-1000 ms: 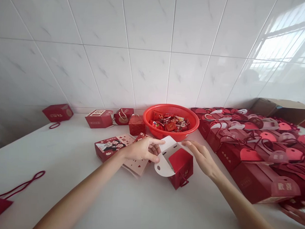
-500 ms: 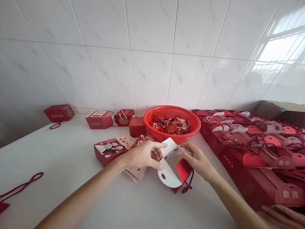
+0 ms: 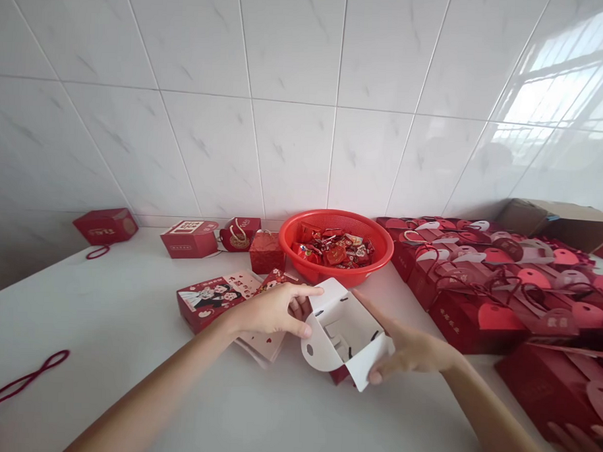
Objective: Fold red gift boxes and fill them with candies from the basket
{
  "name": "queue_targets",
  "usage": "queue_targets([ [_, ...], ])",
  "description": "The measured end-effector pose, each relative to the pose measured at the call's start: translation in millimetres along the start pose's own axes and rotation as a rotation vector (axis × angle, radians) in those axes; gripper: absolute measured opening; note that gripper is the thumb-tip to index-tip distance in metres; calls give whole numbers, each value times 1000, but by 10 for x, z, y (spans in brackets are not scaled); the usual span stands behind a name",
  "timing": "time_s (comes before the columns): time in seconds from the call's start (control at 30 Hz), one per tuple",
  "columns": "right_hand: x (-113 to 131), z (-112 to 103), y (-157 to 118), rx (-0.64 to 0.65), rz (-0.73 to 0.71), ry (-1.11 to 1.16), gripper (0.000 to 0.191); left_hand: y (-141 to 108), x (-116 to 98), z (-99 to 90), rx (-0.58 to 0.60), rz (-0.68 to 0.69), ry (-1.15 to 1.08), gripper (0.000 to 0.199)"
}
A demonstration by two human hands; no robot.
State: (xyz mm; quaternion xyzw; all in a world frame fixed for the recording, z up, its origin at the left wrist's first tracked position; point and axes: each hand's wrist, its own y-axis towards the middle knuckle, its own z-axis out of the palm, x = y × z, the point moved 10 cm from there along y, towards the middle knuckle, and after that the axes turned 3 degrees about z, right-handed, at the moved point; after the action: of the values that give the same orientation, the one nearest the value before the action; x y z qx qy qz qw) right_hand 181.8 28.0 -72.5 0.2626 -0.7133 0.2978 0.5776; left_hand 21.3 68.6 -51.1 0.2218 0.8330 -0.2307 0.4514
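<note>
Since the earlier frame, the right hand has moved from the far corner of the open box to its near right side, where a flap now spreads outward and bares the white interior. At the right, a large red box has come away from the rows of red boxes and sits nearer, another person's hand against its near side.

Closest at the left, a dark red cord loops over the white table. The open box stands at the middle of the table, between the two hands, its mouth facing up and toward the wearer. The left hand pinches its left edge between thumb and fingers. The right hand has its thumb at the near right flap and its fingers along the far side; whether it grips firmly cannot be told.

Beyond the left forearm lie a box with a printed couple and pale pink cards, partly overlapping. Farther back, a red basket holds wrapped sweets. Left of it stand a textured red box, a box with a rope handle, a box with a pale label and, well apart, a dark red box. Behind the rows, a cardboard box sits near the tiled wall.
</note>
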Motion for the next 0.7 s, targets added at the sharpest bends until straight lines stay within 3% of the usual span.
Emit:
queue_targets([
  [0.2, -112, -224, 136, -296, -84, -243, 122, 46, 71, -49, 27, -6, -50, 87],
  [0.43, -241, -451, 134, -514, 42, -294, 126, 53, 148, -89, 22, -17, -106, 84],
  [0.57, -205, -447, 128, -521, 36, -312, 127, 3, 93, -169, -21, 10, 10, 84],
  [0.7, -178, -365, 120, -426, 62, -320, 129, -55, 59, -276, -66, 0, 137, 79],
])
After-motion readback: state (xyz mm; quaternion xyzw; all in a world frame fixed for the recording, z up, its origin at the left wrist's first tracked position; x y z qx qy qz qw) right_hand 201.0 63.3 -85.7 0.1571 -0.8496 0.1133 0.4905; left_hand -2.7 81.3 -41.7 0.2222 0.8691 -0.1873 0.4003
